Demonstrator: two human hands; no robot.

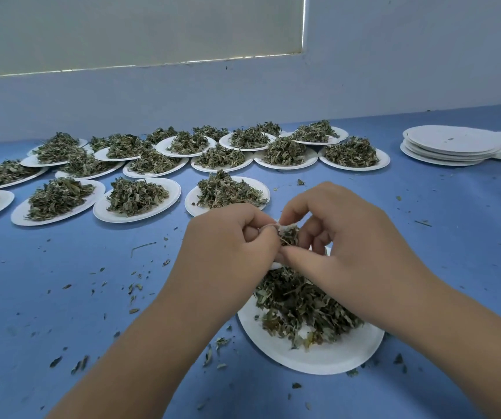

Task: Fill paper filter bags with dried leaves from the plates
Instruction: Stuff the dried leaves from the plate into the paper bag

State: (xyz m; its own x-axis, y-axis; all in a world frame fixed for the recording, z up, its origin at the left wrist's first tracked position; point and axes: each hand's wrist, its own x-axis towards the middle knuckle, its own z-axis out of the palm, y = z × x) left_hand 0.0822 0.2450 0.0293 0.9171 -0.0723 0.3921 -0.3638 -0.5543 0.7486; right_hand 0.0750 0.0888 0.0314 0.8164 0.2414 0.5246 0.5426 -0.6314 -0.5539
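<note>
Our left hand (231, 237) and right hand (343, 237) pinch a leaf-filled bag (288, 234). It hangs above a plate (312, 355) of leaves (300, 303).

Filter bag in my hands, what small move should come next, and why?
Probably tuck the dried leaves down into the filter bag with a fingertip of the right hand while the left hand pinches it. Leaves bulge from its mouth, and both hands hold it over the near plate, so spills would land there.
</note>
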